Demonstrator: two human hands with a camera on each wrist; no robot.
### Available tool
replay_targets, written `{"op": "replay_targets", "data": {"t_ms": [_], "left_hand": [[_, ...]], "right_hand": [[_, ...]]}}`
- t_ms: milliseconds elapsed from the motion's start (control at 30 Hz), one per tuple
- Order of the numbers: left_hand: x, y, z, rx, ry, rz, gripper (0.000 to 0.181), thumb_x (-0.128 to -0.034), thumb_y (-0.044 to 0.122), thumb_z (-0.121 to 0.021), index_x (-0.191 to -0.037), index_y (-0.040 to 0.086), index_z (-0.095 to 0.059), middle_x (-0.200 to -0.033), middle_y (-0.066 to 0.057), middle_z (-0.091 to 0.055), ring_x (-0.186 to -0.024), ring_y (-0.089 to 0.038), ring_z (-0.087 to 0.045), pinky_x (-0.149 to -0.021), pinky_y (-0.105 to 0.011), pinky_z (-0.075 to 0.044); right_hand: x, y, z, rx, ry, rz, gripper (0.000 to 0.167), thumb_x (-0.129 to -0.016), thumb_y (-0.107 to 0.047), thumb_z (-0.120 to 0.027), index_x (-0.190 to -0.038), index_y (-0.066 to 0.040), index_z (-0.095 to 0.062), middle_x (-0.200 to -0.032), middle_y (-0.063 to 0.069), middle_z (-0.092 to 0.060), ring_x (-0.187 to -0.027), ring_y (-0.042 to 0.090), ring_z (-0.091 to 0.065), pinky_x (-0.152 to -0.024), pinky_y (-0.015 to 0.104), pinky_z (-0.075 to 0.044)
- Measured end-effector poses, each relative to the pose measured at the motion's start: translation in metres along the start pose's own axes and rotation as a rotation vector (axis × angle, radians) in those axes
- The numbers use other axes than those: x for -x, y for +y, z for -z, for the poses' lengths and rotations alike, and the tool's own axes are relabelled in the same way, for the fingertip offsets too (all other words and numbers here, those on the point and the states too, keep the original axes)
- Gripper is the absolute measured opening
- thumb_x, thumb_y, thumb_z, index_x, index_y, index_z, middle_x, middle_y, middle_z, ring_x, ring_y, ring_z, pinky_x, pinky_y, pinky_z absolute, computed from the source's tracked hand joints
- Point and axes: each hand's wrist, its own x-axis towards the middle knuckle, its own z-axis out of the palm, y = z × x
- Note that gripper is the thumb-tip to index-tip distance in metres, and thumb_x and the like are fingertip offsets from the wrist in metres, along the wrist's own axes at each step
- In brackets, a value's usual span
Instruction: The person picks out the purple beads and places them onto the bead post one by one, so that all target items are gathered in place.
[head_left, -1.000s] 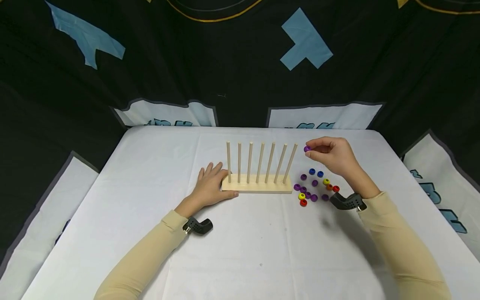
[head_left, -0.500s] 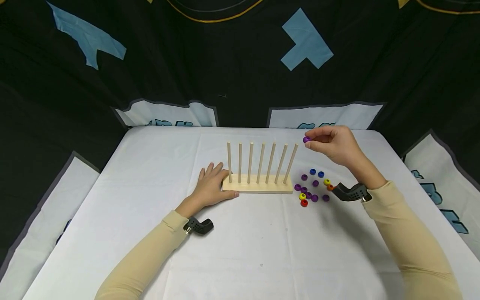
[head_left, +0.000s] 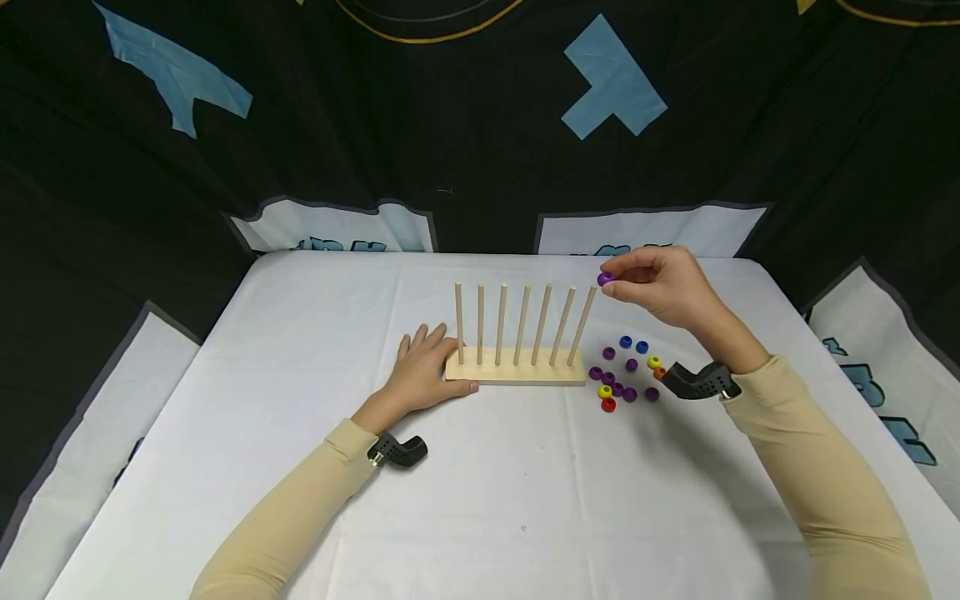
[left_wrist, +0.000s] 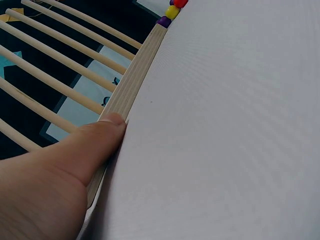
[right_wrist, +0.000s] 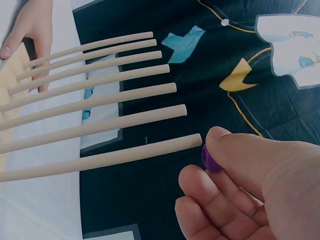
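Pinching the purple bead [head_left: 606,279], our right hand [head_left: 663,285] has edged leftward until the end peg [right_wrist: 145,151] stands just beside its fingertips, so threading seems nearly lined up, while our left hand [head_left: 426,368] grips the base [head_left: 517,374].

seven pegs [head_left: 522,325], eight purple beads [head_left: 630,394], two blue [head_left: 626,342], two yellow [head_left: 605,392], one orange [head_left: 659,373], one red [head_left: 608,405] in view

No word, number or brand can be read. Blue, dark-outlined shapes [head_left: 857,380] resembling pieces of lettering stand on the right-hand white panel [head_left: 870,329] of the dark cloth [head_left: 480,125]; similar fragments on the left rear panel [head_left: 337,223] and right rear panel [head_left: 652,227] are too cut off to decipher.
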Motion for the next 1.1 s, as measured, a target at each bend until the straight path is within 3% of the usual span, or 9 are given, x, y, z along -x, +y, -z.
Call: {"op": "replay_targets", "data": {"t_ms": [1100], "left_hand": [[0.001, 0.001, 0.000, 0.000, 0.004, 0.001, 0.075, -0.0811, 0.055, -0.079, -0.137, 0.009, -0.061, -0.163, -0.026, -0.034, -0.154, -0.053, -0.017, -0.122, -0.072, -0.011]], "right_hand": [[-0.001, 0.002, -0.012, -0.042, 0.006, 0.084, 0.028, -0.088, -0.006, -0.079, -0.112, 0.006, -0.073, -0.106, 0.026, -0.074, -0.077, -0.009, -0.065, -0.073, 0.007, -0.053]]}}
